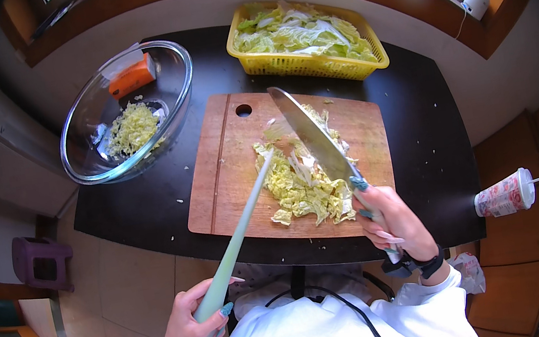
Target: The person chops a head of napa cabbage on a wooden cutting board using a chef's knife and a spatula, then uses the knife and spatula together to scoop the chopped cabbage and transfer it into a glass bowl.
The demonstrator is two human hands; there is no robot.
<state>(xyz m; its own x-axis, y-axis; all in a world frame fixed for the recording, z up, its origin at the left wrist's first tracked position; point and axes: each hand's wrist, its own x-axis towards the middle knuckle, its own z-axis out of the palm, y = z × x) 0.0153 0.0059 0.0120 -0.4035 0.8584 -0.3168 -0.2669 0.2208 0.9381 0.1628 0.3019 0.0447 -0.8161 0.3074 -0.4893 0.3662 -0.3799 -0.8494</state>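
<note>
My left hand (195, 315) grips the thick end of a long, pale green tapered tool (232, 250), whose narrow tip reaches the chopped cabbage. In my right hand (395, 225) is the handle of a large kitchen knife (314, 135); its broad blade points away over the board, above the cabbage. Chopped napa cabbage (299, 195) lies in a loose heap on the wooden cutting board (228, 169). Part of the heap is hidden by the blade. Finely chopped cabbage (133, 128) rests in a clear glass bowl (73, 164) at the left.
A yellow plastic basket (306, 61) of cabbage leaves stands behind the board on the black table (423, 145). An orange tissue pack (132, 78) shows at the bowl. A patterned cup with a straw (503, 193) is at the right edge. A purple stool (43, 260) stands left.
</note>
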